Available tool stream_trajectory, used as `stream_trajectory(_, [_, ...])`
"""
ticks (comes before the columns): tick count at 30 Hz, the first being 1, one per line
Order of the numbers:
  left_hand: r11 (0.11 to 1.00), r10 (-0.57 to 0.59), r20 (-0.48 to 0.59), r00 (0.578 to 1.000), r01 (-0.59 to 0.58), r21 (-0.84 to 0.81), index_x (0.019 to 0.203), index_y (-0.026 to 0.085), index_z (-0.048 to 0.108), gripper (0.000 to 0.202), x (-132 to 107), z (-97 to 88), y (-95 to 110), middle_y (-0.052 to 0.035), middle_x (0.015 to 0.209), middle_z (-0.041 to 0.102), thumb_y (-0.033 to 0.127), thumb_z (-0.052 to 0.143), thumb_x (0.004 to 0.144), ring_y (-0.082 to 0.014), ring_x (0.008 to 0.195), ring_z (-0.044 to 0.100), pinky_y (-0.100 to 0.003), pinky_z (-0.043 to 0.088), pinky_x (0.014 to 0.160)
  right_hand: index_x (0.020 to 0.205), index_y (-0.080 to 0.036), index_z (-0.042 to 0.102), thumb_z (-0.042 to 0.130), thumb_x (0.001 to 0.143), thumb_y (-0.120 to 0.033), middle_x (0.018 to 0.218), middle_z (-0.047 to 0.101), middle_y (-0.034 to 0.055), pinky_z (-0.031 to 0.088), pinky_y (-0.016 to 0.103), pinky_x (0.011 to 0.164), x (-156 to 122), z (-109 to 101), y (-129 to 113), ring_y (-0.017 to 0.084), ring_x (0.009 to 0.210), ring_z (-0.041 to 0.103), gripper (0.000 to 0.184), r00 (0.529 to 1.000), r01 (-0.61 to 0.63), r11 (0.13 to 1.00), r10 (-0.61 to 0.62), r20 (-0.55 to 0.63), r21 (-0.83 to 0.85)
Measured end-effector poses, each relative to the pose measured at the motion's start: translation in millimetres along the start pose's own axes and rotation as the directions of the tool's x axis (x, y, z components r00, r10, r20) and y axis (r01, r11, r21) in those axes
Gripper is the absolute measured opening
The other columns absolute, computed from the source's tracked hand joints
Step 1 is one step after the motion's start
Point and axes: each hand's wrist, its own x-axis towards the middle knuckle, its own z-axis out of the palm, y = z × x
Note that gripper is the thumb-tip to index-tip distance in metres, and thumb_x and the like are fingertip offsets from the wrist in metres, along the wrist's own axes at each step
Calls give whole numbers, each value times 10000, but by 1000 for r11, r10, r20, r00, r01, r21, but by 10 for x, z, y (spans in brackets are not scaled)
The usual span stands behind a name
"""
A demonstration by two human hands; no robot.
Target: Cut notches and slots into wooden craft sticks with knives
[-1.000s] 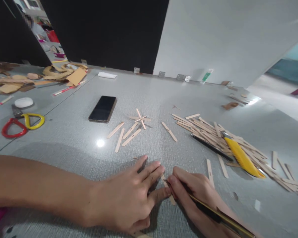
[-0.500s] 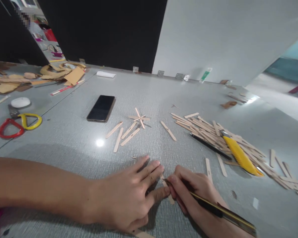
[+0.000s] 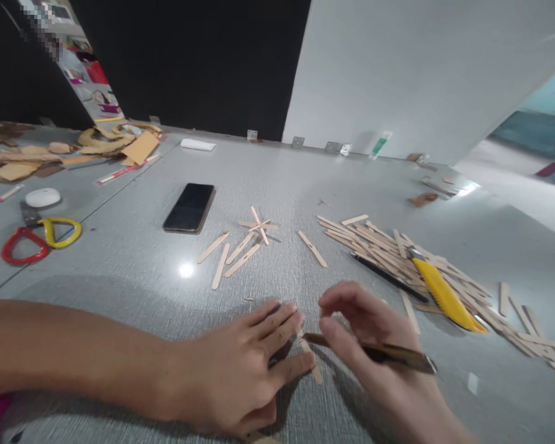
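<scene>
Right at the near edge of the table (image 3: 120,271), well this side of the phone (image 3: 189,208), the left hand (image 3: 231,376) lies flat with its fingers spread, the fingertips pinning a craft stick (image 3: 311,359) to the surface. The right hand (image 3: 374,357) is closed around a slim knife (image 3: 398,354), and the tip sits just beside those left fingertips.

That's the sketchy bit imo. The blade end and the pinning fingers are almost touching, so if the knife skids off the thin wood it looks likely to go straight into a finger. The stick is small and only held by light finger pressure, so it could also twist or split under the blade.

Closer to the phone there's a loose bunch of sticks (image 3: 234,253) and a little crossed pair (image 3: 259,225). Off to the phone's right are a black pen (image 3: 388,277), a yellow cutter (image 3: 444,293) and a big stick pile (image 3: 388,243), near enough that a right elbow could clip them. Left of the phone are red and yellow scissors (image 3: 39,237), and further back some cardboard scraps (image 3: 97,145). Nothing lies between the hands and the phone except bare table.
</scene>
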Motion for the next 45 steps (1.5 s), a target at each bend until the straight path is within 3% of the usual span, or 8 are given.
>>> stream_trajectory(6, [997, -48, 28, 998, 49, -64, 1578, 100, 352, 680, -15, -14, -8, -259, 1644, 359, 380, 537, 987, -416, 1589, 227, -580, 236, 1291, 844, -253, 595, 479, 1113, -404, 549, 328, -97, 408, 271, 524, 193, 289, 72, 119, 492, 325, 329, 991, 5, 843, 67, -115, 538])
stream_trajectory(11, [992, -67, 48, 997, 71, -103, 1605, 175, 326, 634, -12, -49, 0, -267, 1673, 295, 385, 494, 1031, -441, 1590, 200, -665, 238, 1257, 834, -257, 548, 484, 1111, -427, 524, 279, -120, 218, 238, 447, 306, 462, 50, 97, 468, 187, 331, 987, 12, 800, 87, -136, 600])
stream_trajectory(20, [994, -76, 15, 997, 77, -75, 1595, 233, 400, 601, 18, -69, -1, -250, 1657, 337, 426, 510, 1037, -454, 1562, 288, -746, 248, 1198, 824, -259, 496, 498, 1100, -432, 443, 241, -152, 178, 186, 360, 518, 513, 89, 65, 370, 147, 325, 952, -123, 779, 267, -147, 615])
stream_trajectory(22, [996, -75, 14, 997, 76, -56, 1582, 229, 423, 576, 34, -85, 6, -267, 1618, 390, 413, 499, 1042, -455, 1556, 299, -769, 277, 1165, 860, -239, 539, 530, 1090, -407, 470, 306, -145, 218, 171, 350, 609, 523, 106, 55, 349, 204, 285, 934, -205, 764, 339, -110, 612])
stream_trajectory(24, [996, -75, 24, 997, 75, -39, 1579, 229, 426, 567, 49, -102, 12, -280, 1577, 435, 403, 490, 1044, -452, 1549, 314, -777, 307, 1139, 1013, -193, 639, 601, 1064, -386, 670, 589, -63, 445, 204, 437, 694, 536, 121, 83, 457, 502, 204, 913, -288, 746, 403, -62, 601])
stream_trajectory(28, [997, -75, 23, 997, 75, -36, 1573, 232, 439, 561, 51, -108, 7, -284, 1510, 497, 415, 471, 1044, -460, 1500, 392, -779, 320, 1120, 1350, -191, 633, 693, 1017, -353, 1356, 656, 107, 605, 481, 904, 796, 557, 195, 269, 1102, 698, 375, 882, -402, 720, 470, 28, 566])
stream_trajectory(37, [997, -72, -23, 997, 71, -39, 1556, 232, 473, 555, 27, -68, -9, -236, 1509, 520, 428, 483, 1037, -448, 1485, 406, -727, 284, 1167, 1327, -224, 651, 674, 1029, -347, 1364, 661, 106, 602, 478, 913, 799, 574, 443, 263, 1108, 692, 323, 895, -397, 731, 441, 58, 555])
stream_trajectory(45, [997, -64, 1, 998, 64, -47, 1554, 228, 465, 541, 30, -87, -9, -262, 1538, 487, 414, 465, 1046, -451, 1509, 384, -744, 297, 1153, 1352, -202, 635, 687, 1020, -351, 1371, 653, 109, 599, 492, 920, 788, 555, 222, 274, 1121, 692, 368, 854, -432, 694, 521, 13, 576])
